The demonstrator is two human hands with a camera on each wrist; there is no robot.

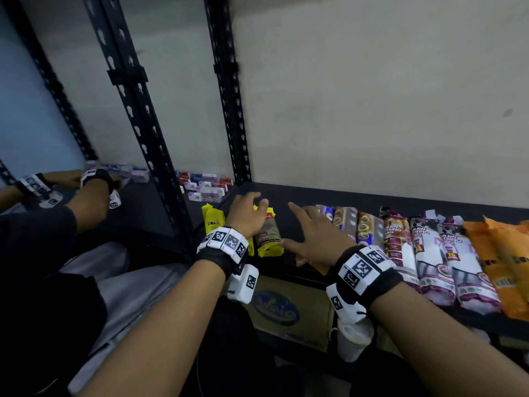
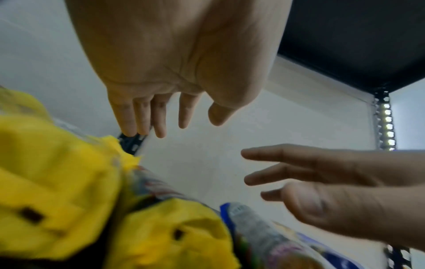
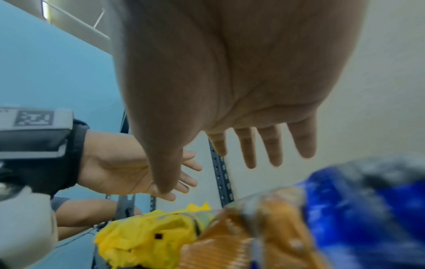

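Two hands are hovering over the front of the black shelf (image 1: 372,197), and the head view is giving the whole layout. The left hand (image 1: 246,214) is spreading above a yellow packet (image 1: 267,237), with a second yellow packet (image 1: 212,217) lying at its nine o'clock, while the right hand (image 1: 313,239) is covering an orange packet (image 1: 302,262) at the shelf's front edge. The wrist views are adding what the head view is hiding: both palms are bare, with fingers (image 2: 158,118) straight and apart, gripping nothing. The right wrist view, though blurred, is showing the orange packet lying just beside a blue packet (image 3: 368,209). Bare shelf is lying open at twelve o'clock from both hands, back to the wall. At three o'clock a tight row of drawstring bag rolls (image 1: 429,253) is closing the way, and at nine o'clock a black upright (image 1: 226,110) is standing. Whether either hand is actually touching a packet, I cannot tell.
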